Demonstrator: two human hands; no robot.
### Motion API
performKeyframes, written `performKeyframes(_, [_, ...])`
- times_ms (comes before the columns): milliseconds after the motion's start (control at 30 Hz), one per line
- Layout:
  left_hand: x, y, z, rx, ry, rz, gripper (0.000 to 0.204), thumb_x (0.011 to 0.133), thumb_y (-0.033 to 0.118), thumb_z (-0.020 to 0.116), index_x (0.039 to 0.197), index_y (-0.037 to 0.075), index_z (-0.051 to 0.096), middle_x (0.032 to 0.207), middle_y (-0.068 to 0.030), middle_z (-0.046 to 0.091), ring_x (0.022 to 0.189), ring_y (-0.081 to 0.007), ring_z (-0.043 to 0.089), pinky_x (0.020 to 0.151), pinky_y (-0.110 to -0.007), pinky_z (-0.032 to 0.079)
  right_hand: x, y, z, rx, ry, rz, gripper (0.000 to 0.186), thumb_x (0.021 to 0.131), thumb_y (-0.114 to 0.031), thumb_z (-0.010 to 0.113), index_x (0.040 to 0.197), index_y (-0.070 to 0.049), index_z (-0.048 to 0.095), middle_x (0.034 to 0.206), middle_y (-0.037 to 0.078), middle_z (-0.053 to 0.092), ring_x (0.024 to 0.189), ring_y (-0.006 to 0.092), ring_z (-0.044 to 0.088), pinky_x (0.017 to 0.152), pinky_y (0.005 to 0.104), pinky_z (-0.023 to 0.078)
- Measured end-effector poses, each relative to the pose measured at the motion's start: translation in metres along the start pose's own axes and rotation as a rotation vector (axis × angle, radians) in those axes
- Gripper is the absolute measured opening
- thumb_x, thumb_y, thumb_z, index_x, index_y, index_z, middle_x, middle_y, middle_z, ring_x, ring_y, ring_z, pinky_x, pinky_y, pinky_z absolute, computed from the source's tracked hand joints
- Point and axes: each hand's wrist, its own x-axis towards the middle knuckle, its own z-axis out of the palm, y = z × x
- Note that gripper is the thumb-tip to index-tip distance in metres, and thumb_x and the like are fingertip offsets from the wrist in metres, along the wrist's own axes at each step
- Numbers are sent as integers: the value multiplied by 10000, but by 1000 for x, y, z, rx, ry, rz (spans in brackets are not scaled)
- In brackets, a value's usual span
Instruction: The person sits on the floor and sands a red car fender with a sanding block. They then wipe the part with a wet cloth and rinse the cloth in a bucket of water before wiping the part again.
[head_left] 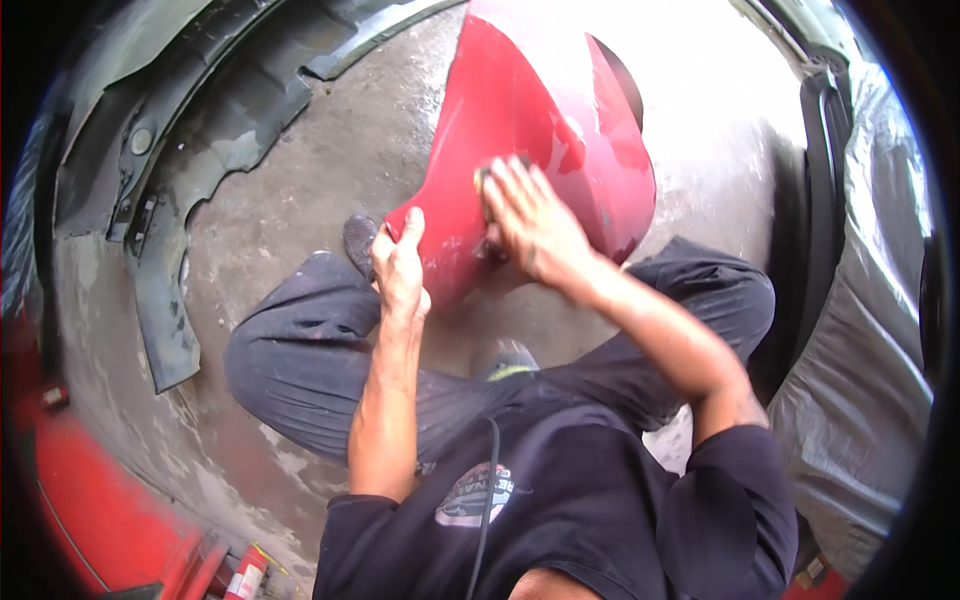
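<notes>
A glossy red car body panel [490, 120], curved and shaped like a fender, stands tilted between my bent knees, with whitish smears and wet-looking patches on its surface. My left hand [400, 268] grips its near left edge, thumb on the outer face and fingers behind it. My right hand [540, 222] lies over the middle of the panel. Beneath its fingers, a small dark pad with a yellowish edge [483, 193] presses against the red surface. Most of that pad is hidden by the hand, and the fingers are slightly blurred.
A long dark grey bumper cover [215, 150] curves along the floor at the left. Silver sheeting [850, 370] hangs at the right beside a black trim piece [822, 170]. Red bodywork [110, 500] fills the lower left. The concrete floor [290, 190] is stained.
</notes>
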Motion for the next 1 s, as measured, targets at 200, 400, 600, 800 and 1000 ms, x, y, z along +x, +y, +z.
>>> performKeyframes(200, [-8, 10, 16, -39, 34, -22, 282, 1015, 171, 685, 1204, -37, 660, 1094, -104, 713, 957, -183, 665, 877, -333, 541, 83, 66, -31, -334, 210, 148, 574, 1048, -271, 510, 1481, 99, 442, 1513, 319, 469, 1463, 462, 391, 1224, 525, 300])
performKeyframes(400, [-5, 7, 9, 27, 94, -11, 272, 1005, 157, 697, 1188, -42, 661, 1092, -96, 708, 940, -182, 649, 867, -343, 524, 9, -3, -7, -19, 31, 28, 660, 1005, -297, 564, 1490, 126, 419, 1571, 341, 393, 1512, 479, 323, 1252, 557, 244])
performKeyframes(600, [-3, -4, 16, 38, 54, 30, 253, 998, 152, 706, 1162, -35, 660, 1082, -87, 702, 950, -178, 640, 867, -333, 516, 150, 95, 2, -318, 349, 176, 563, 1067, -296, 460, 1443, 122, 470, 1530, 338, 449, 1447, 478, 416, 1209, 546, 318])
performKeyframes(800, [3, 0, -2, 9, 77, -8, 302, 1038, 175, 646, 1260, -29, 637, 1188, -142, 709, 1056, -253, 698, 932, -395, 576, 55, 12, -2, -54, 60, 0, 607, 1037, -293, 500, 1490, 105, 433, 1581, 315, 396, 1511, 451, 337, 1256, 558, 230])
performKeyframes(1000, [3, -1, 10, -22, 48, 3, 256, 993, 129, 714, 1178, -34, 643, 1115, -93, 690, 1013, -170, 629, 930, -314, 509, 110, 119, -37, -277, 233, 157, 506, 1079, -286, 451, 1440, 66, 499, 1493, 297, 511, 1404, 442, 473, 1194, 493, 361])
